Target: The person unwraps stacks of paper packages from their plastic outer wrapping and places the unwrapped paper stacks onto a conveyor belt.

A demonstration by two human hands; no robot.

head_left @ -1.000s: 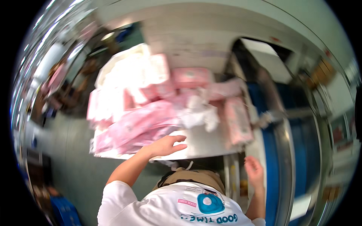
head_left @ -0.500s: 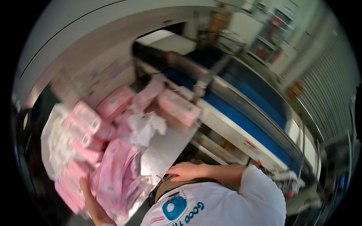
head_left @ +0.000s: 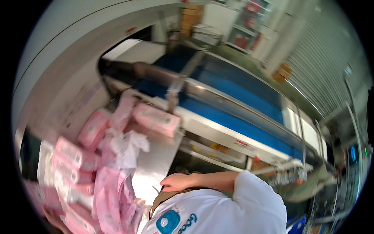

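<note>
At the lower left edge, my left hand (head_left: 54, 220) is closed against a pink soft pack (head_left: 43, 197); blur and the pack hide most of its fingers. My right hand (head_left: 177, 182) lies at my waist on the brown apron (head_left: 159, 202), fingers stretched loosely and nothing seen in them. Pink packs (head_left: 74, 154) are piled between the hands' side of the metal table (head_left: 150, 160) and the machine. Crumpled pink printed film (head_left: 109, 191) spreads over the near part, with white crumpled film (head_left: 130, 146) above it.
One pink pack (head_left: 157, 119) rests at the table's far edge by the conveyor (head_left: 230, 117), which has blue belts and a metal rail. A white bag (head_left: 45, 163) stands left of the pile. The machine's pale housing (head_left: 54, 78) rises at left; cartons (head_left: 282, 73) sit near a shutter.
The view has turned, so the table and pile appear farther left and lower. My left hand has moved away left with a pink pack. My right hand stays at my waist.
</note>
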